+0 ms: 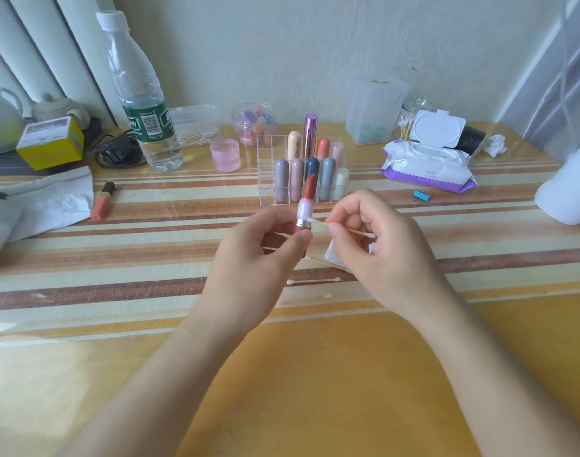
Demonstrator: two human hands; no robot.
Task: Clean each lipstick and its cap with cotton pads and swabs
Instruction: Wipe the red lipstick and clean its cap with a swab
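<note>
The left hand (262, 252) grips the uncapped lipstick (306, 206) by its dark red base, thumb and fingers curled round it. The lipstick stands upright, its red bullet pointing to 12 o'clock above the fingertips. The right hand (374, 245), at 3 o'clock of the lipstick, pinches a cotton swab (318, 222) between thumb and forefinger. The swab's left tip touches the silver collar just below the pale inner tube. A white pad (331, 257) lies on the table (315, 374) at 6 o'clock of the swab, mostly hidden under the right hand. A loose swab (315, 281) lies on the table between the wrists. At 12 o'clock of the hands a clear organizer (265, 192) holds capped lipsticks, at 2 o'clock lies a pack of wipes (427, 169), at 10 o'clock stands a water bottle (140, 103)
</note>
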